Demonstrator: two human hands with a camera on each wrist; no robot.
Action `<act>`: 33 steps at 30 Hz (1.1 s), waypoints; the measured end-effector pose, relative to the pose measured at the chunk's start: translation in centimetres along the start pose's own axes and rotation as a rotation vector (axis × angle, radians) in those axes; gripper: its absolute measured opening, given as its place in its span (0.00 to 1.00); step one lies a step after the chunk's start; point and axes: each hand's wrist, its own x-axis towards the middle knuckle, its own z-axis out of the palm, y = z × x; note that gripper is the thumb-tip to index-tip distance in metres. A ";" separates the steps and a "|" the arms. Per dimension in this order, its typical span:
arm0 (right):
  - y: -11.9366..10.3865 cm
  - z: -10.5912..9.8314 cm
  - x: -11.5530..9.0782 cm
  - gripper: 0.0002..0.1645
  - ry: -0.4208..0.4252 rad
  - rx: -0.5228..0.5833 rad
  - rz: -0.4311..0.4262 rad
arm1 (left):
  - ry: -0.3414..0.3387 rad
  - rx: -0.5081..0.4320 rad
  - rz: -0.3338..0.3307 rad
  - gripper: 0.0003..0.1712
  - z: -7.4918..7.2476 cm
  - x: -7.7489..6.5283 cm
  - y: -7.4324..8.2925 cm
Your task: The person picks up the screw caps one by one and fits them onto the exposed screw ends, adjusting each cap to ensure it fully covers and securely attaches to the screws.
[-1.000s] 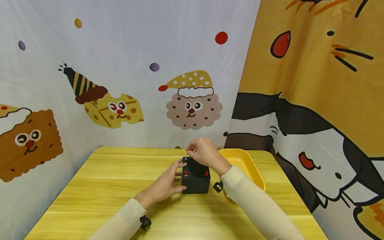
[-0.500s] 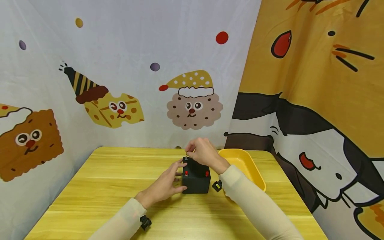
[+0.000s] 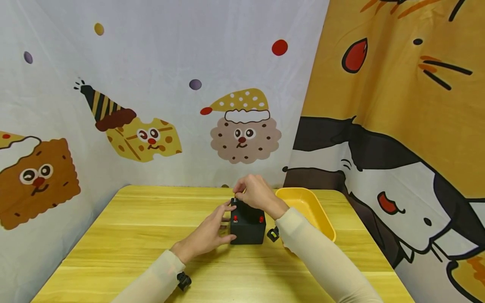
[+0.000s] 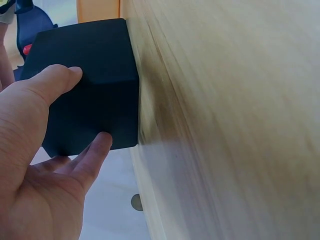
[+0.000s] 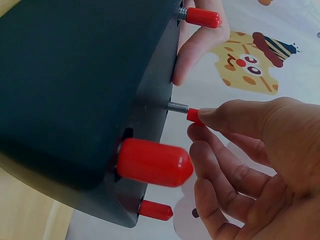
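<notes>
A black box with threaded metal posts on its top face stands on the table. My left hand holds it by the left side, the thumb on the front face and the other fingers along the side. With thumb and index finger, my right hand pinches a small red cap at the tip of the far-left post, whose thread is bare below it. In the right wrist view, a near red cap, an upper one and a lower one cover other posts.
A yellow tray lies right of the box, partly behind my right forearm. The wooden table meets a printed cloth at its back edge.
My right hand has shifted very slightly left and down at the far-left post, its wrist turning a little. The left hand and the box have stayed still.
</notes>
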 end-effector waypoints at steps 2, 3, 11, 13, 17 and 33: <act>0.0 0.1 0.0 0.03 -0.004 0.002 0.003 | 0.000 0.001 0.001 0.52 0.0 0.0 0.0; 0.0 0.1 0.0 0.03 -0.005 0.003 0.004 | 0.001 0.000 0.000 0.52 0.0 0.0 0.0; -0.2 0.1 0.0 0.03 -0.013 0.012 0.003 | 0.001 -0.018 0.001 0.51 0.0 0.0 -0.1; -0.2 0.2 0.0 0.04 -0.019 0.016 0.003 | -0.001 -0.022 -0.001 0.51 0.0 0.0 -0.1; -0.2 0.4 0.0 0.04 -0.024 0.015 0.008 | -0.006 -0.022 -0.005 0.51 -0.1 0.0 -0.1; 0.0 0.8 0.0 0.03 -0.040 -0.015 0.007 | -0.011 -0.022 -0.002 0.50 0.0 0.0 -0.2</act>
